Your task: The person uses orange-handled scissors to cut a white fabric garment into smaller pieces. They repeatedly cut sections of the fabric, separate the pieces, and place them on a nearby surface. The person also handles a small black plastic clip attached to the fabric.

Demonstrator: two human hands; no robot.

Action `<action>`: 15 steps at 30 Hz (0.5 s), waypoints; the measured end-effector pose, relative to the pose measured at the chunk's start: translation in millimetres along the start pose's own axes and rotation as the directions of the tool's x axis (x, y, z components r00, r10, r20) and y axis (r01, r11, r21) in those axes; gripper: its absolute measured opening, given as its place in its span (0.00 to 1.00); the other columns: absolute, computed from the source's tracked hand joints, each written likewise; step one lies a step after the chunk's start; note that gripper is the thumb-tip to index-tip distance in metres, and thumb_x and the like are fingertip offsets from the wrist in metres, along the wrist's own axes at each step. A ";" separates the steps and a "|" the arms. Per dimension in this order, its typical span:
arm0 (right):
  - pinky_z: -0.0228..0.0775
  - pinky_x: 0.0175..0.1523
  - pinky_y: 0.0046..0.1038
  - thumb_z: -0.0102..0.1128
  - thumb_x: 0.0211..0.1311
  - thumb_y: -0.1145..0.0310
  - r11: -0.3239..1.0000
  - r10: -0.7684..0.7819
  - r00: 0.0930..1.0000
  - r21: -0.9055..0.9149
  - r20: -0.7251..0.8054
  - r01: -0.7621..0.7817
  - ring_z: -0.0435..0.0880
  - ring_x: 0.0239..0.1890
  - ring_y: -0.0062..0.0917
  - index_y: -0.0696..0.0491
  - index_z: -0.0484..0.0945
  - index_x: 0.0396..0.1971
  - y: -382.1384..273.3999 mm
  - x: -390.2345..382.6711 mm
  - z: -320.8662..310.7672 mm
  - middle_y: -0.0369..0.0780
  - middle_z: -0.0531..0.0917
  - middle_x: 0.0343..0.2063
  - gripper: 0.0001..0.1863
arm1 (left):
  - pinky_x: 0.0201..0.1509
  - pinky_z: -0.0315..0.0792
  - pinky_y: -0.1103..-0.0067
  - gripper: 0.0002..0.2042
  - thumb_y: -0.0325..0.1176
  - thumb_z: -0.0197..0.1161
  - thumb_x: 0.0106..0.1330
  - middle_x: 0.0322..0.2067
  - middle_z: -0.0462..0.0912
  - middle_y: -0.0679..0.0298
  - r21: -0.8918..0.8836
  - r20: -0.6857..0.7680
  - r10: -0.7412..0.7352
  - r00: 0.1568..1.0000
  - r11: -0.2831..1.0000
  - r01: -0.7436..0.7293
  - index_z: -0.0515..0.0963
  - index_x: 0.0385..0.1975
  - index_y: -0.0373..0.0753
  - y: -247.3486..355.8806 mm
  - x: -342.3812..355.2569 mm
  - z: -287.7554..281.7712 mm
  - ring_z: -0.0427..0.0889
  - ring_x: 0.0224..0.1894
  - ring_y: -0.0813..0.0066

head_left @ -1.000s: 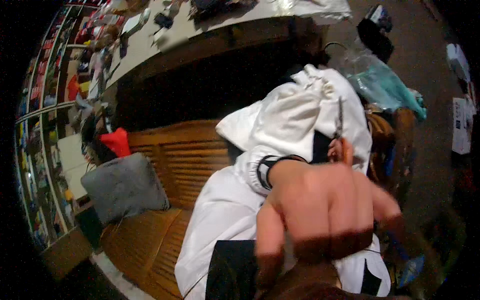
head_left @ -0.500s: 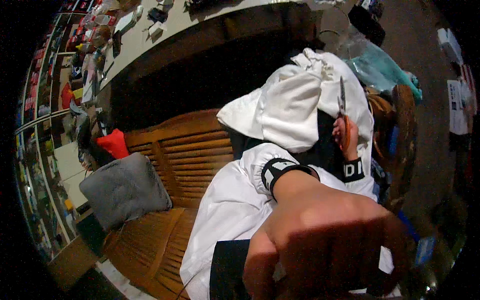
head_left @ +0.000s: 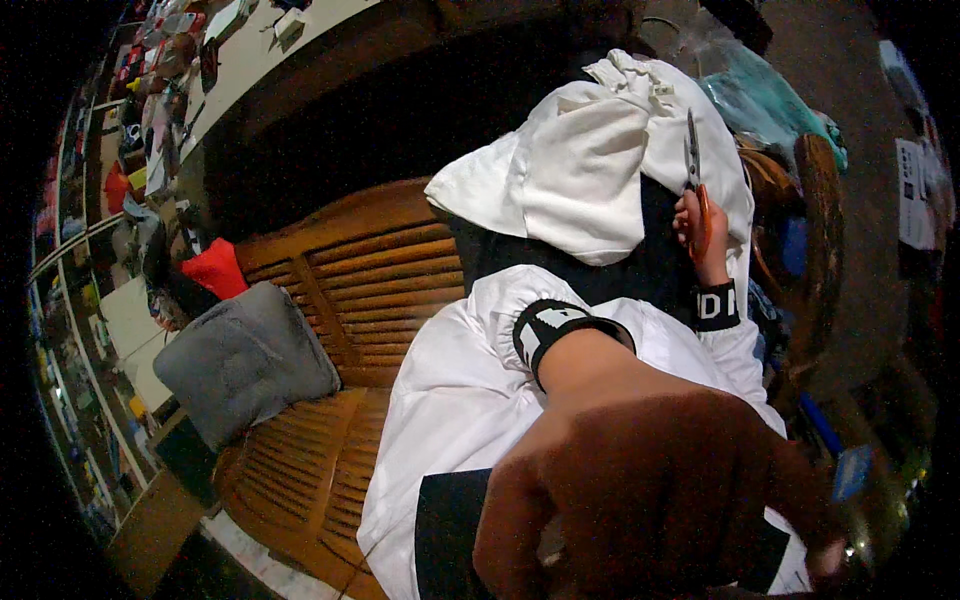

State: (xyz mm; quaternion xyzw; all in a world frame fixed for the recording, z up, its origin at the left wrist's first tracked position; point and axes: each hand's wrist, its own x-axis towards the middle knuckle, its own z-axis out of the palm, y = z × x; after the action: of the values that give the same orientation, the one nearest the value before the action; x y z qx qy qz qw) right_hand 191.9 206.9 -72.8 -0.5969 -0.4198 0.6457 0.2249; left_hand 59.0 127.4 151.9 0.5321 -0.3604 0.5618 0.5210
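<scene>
My right hand [head_left: 692,222] is closed around the orange handles of a pair of scissors [head_left: 703,225]. Their metal blades point away from me and lie over a white cloth [head_left: 585,165]. This cloth is bunched and folded across dark fabric [head_left: 560,255] at my lap. Very close to the camera, my left hand [head_left: 640,470] fills the lower middle, its back in shadow. Its fingers run down past the lower edge, so whether they grip anything is hidden. Both arms wear white sleeves with black-and-white knitted cuffs.
On the left, a wooden slatted bench [head_left: 365,285] holds a grey cushion [head_left: 245,365] and a red item [head_left: 215,268]. A pale table [head_left: 270,62] and crowded shelves stand beyond. At the right, a wooden armrest [head_left: 820,220] stands near a teal plastic bag [head_left: 765,105].
The view has shifted slightly, so the cloth, bench and table sit higher in the picture. My right hand still holds the scissors. My left hand stays close to the camera, now more deeply shadowed.
</scene>
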 end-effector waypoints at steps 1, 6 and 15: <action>0.59 0.16 0.13 0.56 0.62 0.54 0.999 0.037 0.999 -0.006 -0.010 -0.037 0.71 0.14 0.13 0.52 0.75 0.28 -3.7 -3.1 -1.2 0.31 0.75 0.17 0.15 | 0.41 0.71 0.68 0.12 0.41 0.59 0.60 0.23 0.77 0.62 0.001 -0.001 0.010 1.000 1.000 -0.010 0.74 0.19 0.41 0.2 -1.8 0.1 0.76 0.25 0.66; 0.58 0.16 0.13 0.54 0.62 0.51 0.991 0.130 0.991 0.040 0.004 -0.130 0.72 0.16 0.13 0.50 0.73 0.29 -20.8 -22.7 2.0 0.31 0.74 0.19 0.16 | 0.41 0.71 0.67 0.13 0.41 0.59 0.59 0.22 0.77 0.61 0.009 -0.023 0.000 1.000 1.000 0.000 0.74 0.18 0.41 1.7 -0.7 0.5 0.75 0.24 0.66; 0.51 0.09 0.15 0.41 0.65 0.41 0.897 0.252 0.918 0.281 0.306 -0.340 0.63 0.06 0.15 0.51 0.70 0.23 -10.4 -15.9 -12.7 0.35 0.71 0.12 0.26 | 0.39 0.71 0.67 0.14 0.42 0.59 0.59 0.21 0.76 0.61 -0.023 -0.050 0.014 0.999 1.000 -0.015 0.73 0.16 0.41 12.3 -9.1 -6.3 0.74 0.22 0.66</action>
State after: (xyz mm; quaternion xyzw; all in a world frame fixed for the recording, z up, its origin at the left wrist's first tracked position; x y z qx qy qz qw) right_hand 204.8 203.5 -54.3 -0.5175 -0.2355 0.8065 0.1620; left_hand 44.7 129.1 143.8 0.5093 -0.3577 0.5743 0.5318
